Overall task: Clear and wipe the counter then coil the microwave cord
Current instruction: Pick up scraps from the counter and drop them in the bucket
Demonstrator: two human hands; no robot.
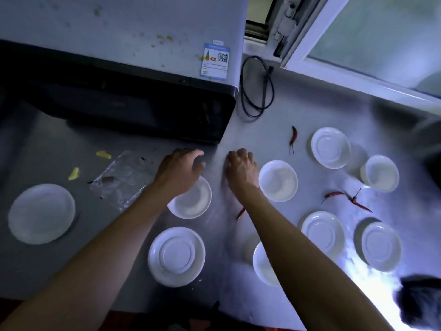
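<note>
Both hands reach over the grey metal desk (298, 111) in front of the black-fronted microwave (133, 108). The left hand (181, 170) hovers with fingers loosely spread above a small white bowl (195, 201), holding nothing. The right hand (241, 170) rests curled, knuckles up, on the bare desk; whether it pinches anything I cannot tell. The black microwave cord (256, 87) lies in a loose loop beside the microwave's right corner. White saucers and dried red chillies (293, 137) lie scattered around.

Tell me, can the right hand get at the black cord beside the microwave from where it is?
Probably yes. The right hand rests on bare counter, and nothing stands between it and the cord; the nearest chili lies off to the side.
</note>
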